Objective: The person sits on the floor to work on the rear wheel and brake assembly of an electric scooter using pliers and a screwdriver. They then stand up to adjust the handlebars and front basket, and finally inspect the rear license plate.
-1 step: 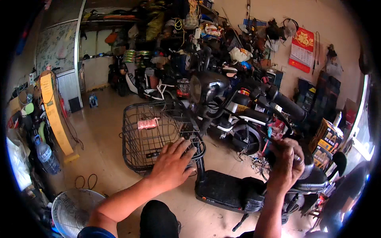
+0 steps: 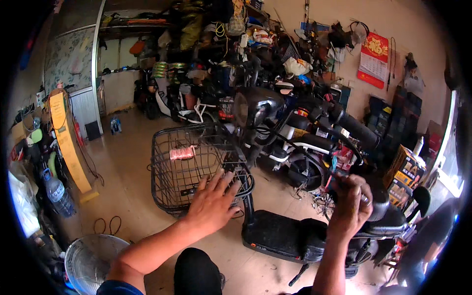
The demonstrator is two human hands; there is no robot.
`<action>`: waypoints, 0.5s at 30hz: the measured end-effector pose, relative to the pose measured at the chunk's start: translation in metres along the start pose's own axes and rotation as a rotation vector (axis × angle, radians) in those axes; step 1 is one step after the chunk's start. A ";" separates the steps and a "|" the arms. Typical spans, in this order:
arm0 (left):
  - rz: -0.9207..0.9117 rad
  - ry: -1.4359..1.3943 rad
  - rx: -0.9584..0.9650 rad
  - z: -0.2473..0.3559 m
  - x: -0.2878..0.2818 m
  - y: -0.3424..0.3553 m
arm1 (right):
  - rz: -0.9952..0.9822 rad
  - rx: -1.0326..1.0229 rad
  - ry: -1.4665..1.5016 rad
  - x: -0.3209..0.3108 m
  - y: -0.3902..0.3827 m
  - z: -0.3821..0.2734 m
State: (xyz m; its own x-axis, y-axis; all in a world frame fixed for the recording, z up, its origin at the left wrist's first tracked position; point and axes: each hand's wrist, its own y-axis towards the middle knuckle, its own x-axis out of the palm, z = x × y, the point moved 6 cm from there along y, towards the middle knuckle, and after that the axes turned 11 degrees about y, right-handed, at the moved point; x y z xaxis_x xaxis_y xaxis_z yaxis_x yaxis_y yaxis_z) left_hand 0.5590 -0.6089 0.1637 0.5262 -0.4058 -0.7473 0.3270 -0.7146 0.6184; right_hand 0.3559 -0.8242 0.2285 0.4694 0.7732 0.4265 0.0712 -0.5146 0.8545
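1. Left hand point(image 2: 212, 200) is hovering palm-down with its fingers spread, right over the near rim of the black wire basket point(image 2: 169, 184) on the front of the electric scooter point(image 2: 295, 231). Can't tell if it's actually touching the wire.
2. Right hand point(image 2: 350, 202) is curling into a fist around something small and dark near the seat, can't make out what.
3. A pink bundle point(image 2: 182, 153) is lying inside the basket, by the far wall.
4. A white fan point(image 2: 91, 260) is sitting on the floor, lower left.
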 end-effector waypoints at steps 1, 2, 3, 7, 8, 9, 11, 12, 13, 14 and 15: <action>0.000 0.136 0.027 0.000 0.010 0.000 | 0.031 0.009 0.043 -0.014 -0.011 0.011; -0.007 0.287 0.050 -0.008 0.019 -0.003 | 0.085 0.041 0.058 -0.021 -0.027 0.024; -0.006 0.423 0.079 -0.011 0.024 -0.006 | 0.111 0.105 0.046 -0.031 -0.043 0.034; -0.002 0.277 0.141 -0.029 0.015 0.005 | -0.107 0.025 -0.229 -0.031 -0.094 0.039; 0.042 0.273 0.145 -0.038 0.015 -0.001 | -0.235 0.040 -0.219 -0.002 -0.097 0.031; 0.032 0.257 0.148 -0.040 0.015 -0.003 | -0.347 0.066 -0.186 0.014 -0.104 0.033; 0.019 0.221 0.153 -0.046 0.016 -0.004 | -0.518 0.078 -0.026 0.056 -0.105 0.032; 0.060 0.246 0.181 -0.040 0.009 0.001 | -0.572 0.063 -0.064 0.069 -0.103 0.031; 0.078 0.246 0.202 -0.041 0.011 0.005 | -0.625 0.049 -0.103 0.082 -0.101 0.032; 0.091 0.254 0.214 -0.047 0.011 0.005 | -0.655 0.052 -0.148 0.096 -0.098 0.036; 0.103 0.260 0.230 -0.052 0.013 0.005 | -0.681 0.058 -0.195 0.109 -0.095 0.044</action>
State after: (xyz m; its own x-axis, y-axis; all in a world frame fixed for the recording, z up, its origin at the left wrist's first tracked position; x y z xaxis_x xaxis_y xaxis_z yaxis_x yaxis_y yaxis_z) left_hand 0.6085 -0.5878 0.1699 0.7387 -0.3449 -0.5790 0.0922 -0.7993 0.5938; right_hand 0.4384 -0.7075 0.1809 0.4524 0.8524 -0.2621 0.4492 0.0361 0.8927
